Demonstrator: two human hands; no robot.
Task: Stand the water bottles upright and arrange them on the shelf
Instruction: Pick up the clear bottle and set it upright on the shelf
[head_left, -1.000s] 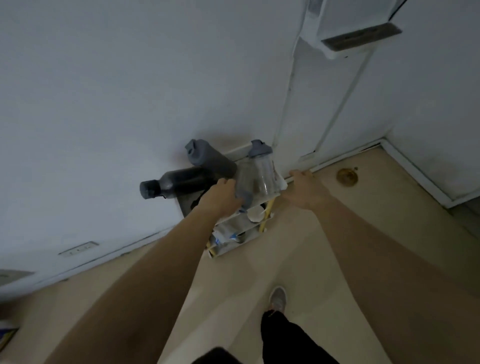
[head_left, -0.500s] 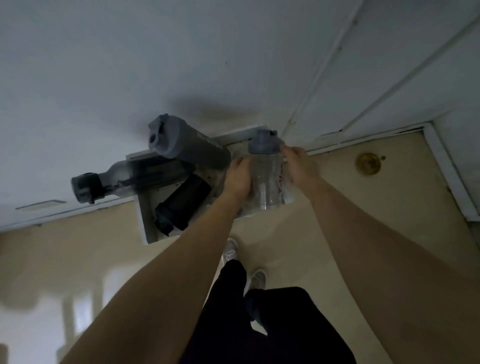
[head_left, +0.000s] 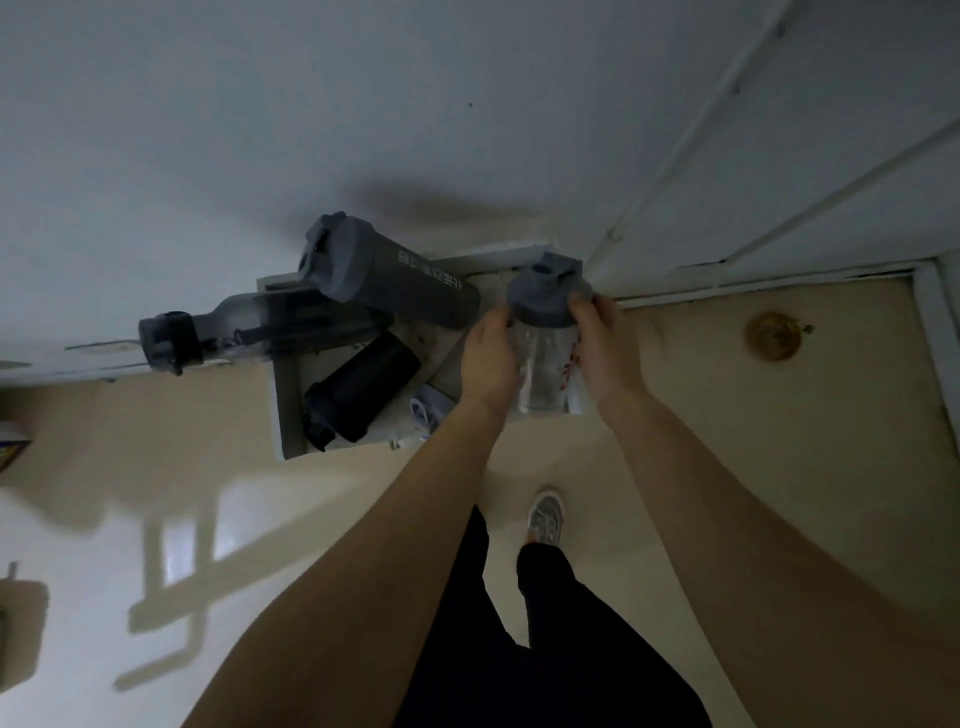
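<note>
A clear bottle with a grey lid (head_left: 546, 332) stands upright at the right end of the white shelf (head_left: 278, 405). My left hand (head_left: 488, 358) grips its left side and my right hand (head_left: 605, 348) grips its right side. A grey opaque bottle (head_left: 387, 275) stands beside it toward the wall. A smoky see-through bottle (head_left: 260, 325) stands at the shelf's left end. A black bottle (head_left: 358, 389) lies on its side on the shelf top, near the front edge.
The shelf stands against a white wall (head_left: 363, 104) on a beige floor (head_left: 727, 441). A brass floor fitting (head_left: 772, 335) sits to the right. A small white item (head_left: 428, 410) lies beside the black bottle. My shoe (head_left: 545, 517) is below the shelf.
The view has tipped from the shelf's front to looking down on its top. My right hand came onto the clear bottle, so both hands now hold it upright.
</note>
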